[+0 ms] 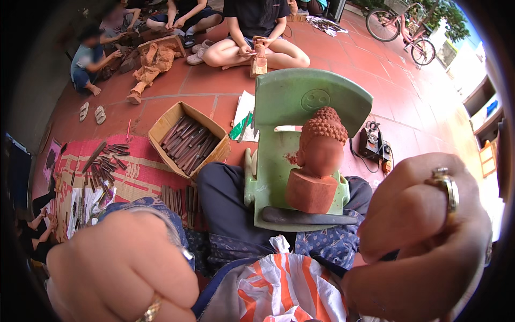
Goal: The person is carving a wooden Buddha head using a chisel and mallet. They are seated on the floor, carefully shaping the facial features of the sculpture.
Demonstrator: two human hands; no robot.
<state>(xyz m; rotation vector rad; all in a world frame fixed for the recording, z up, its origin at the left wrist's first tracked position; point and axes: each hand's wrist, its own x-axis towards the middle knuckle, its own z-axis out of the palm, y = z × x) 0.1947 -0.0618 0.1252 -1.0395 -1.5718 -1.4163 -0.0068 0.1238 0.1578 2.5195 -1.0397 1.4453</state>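
Fingers of the left hand (120,263) are curled and pressed together, knuckles up; whether they grip anything cannot be told, as the palm is hidden. Fingers of the right hand (424,236) are bent inward close to the thumb; a pinched object, if any, cannot be made out. Each hand wears a gold-coloured ring.

Carved head (322,145): reddish-brown, with knobbed hair, standing upright on its block base upon a green plastic chair (273,172). Position: close to the chair's near edge, toward the near right corner, apart from both hands; the right is the nearer. Reddish debris (292,158) lies just left of it. A dark bar (308,217) runs along the chair's near edge.

Surroundings: an orange-and-white striped bag (292,290) lies between the forearms. Left of the chair, a cardboard box (167,117) contains dark tools (201,142). Beyond the chair's far edge, a seated co-worker (255,16) holds a carved piece (259,64).
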